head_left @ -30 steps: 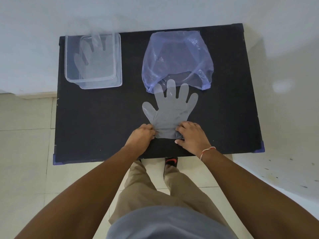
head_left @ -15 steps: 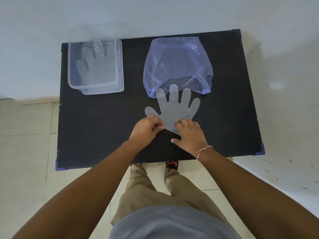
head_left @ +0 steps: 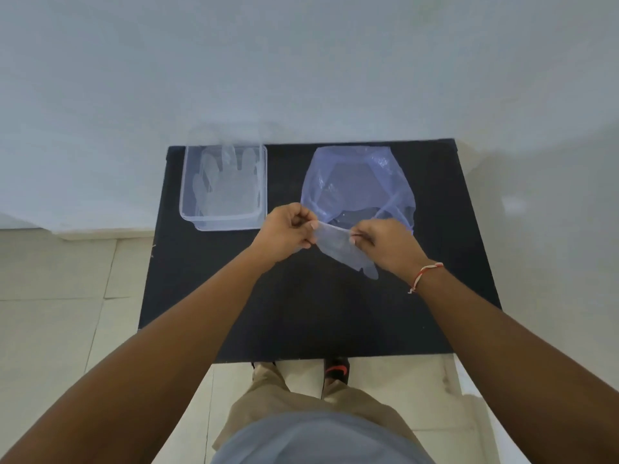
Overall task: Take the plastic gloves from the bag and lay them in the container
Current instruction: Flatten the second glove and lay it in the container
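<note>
A clear plastic glove (head_left: 338,246) hangs in the air above the black table (head_left: 301,313), its fingers drooping toward me. My left hand (head_left: 284,231) pinches its cuff on one side and my right hand (head_left: 382,244) pinches the other side, stretching the cuff between them. The bluish plastic bag (head_left: 356,182) lies at the back right of the table, its mouth facing me just behind the glove. A clear rectangular container (head_left: 187,209) stands at the back left with another clear glove (head_left: 227,185) lying flat inside.
The table stands against a pale wall, with tiled floor to the left and in front. My legs and shoes (head_left: 336,368) are at the table's near edge.
The glove lay flat on the table with both hands at its cuff; now both hands have lifted it off the surface and hold it up, nearer the bag and container.
</note>
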